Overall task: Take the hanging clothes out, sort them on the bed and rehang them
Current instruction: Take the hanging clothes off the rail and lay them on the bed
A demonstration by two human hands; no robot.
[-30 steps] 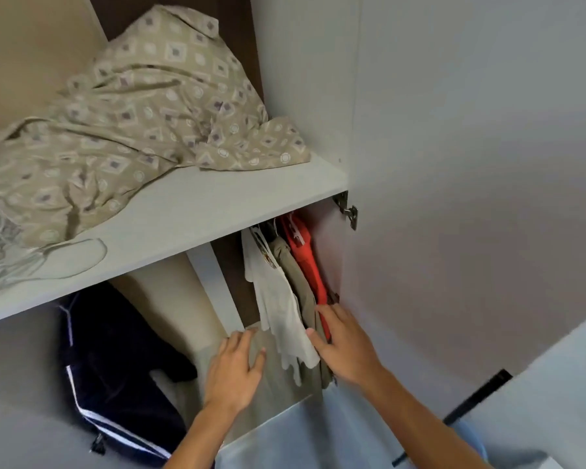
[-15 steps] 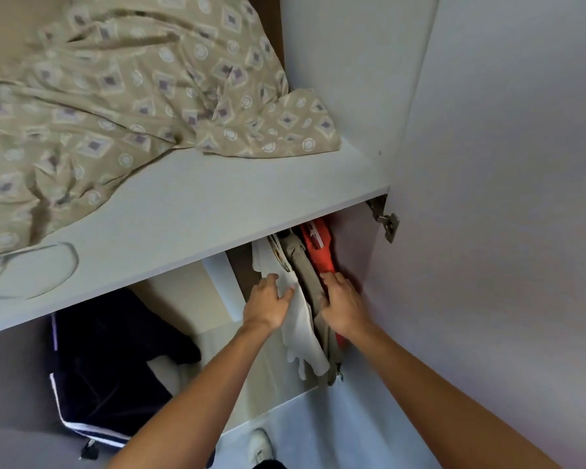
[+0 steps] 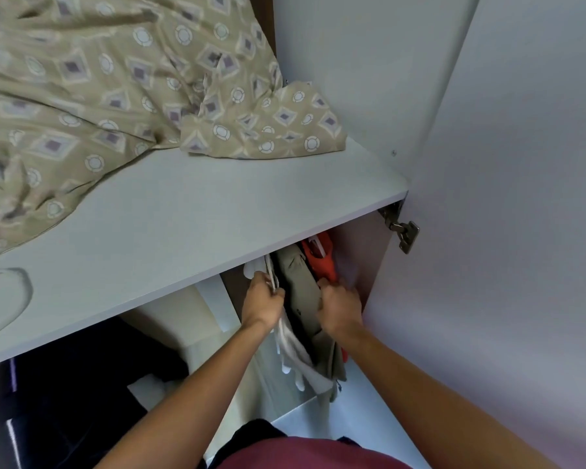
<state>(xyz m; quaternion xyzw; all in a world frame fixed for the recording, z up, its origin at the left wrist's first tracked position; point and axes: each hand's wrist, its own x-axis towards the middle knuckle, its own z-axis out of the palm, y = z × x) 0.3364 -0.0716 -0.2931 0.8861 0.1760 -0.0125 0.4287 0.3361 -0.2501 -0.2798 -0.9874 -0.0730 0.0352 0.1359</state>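
Hanging under a smooth white shelf (image 3: 190, 231): soft white garment (image 3: 293, 353), matte olive garment (image 3: 307, 299), bright orange garment (image 3: 322, 262). Left hand (image 3: 263, 302) is pinching the white one; right hand (image 3: 340, 304) is curling round the olive one. Crumpled patterned beige cloth (image 3: 115, 82) is lying above.

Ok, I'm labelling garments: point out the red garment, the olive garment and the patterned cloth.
red garment (image 3: 323, 265): head view, upper part.
olive garment (image 3: 301, 286): head view, upper front.
patterned cloth (image 3: 115, 79): head view, middle folds.
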